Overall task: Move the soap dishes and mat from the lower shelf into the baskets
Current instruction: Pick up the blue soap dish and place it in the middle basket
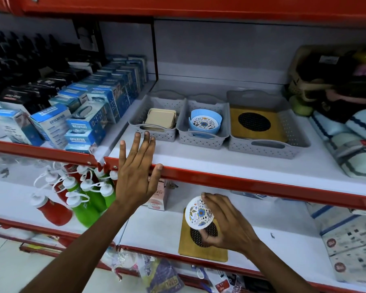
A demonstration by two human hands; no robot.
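My right hand (227,224) grips a round white soap dish with a blue floral print (198,215), tilted above a wooden mat with a black mesh circle (201,249) on the lower shelf. My left hand (135,174) is spread open against the red edge of the upper shelf (241,183). On that shelf stand three grey baskets: the left basket (154,134) holds beige dishes (162,118), the middle basket (201,140) holds a blue floral dish (205,123), and the large right basket (268,149) holds a wooden mat (239,129).
Blue boxed goods (89,115) fill the upper shelf at left; folded towels (351,142) and bags lie at right. Red and green squeeze bottles (80,195) stand on the lower shelf at left, a pink box (159,199) behind, packaged items (351,237) at right.
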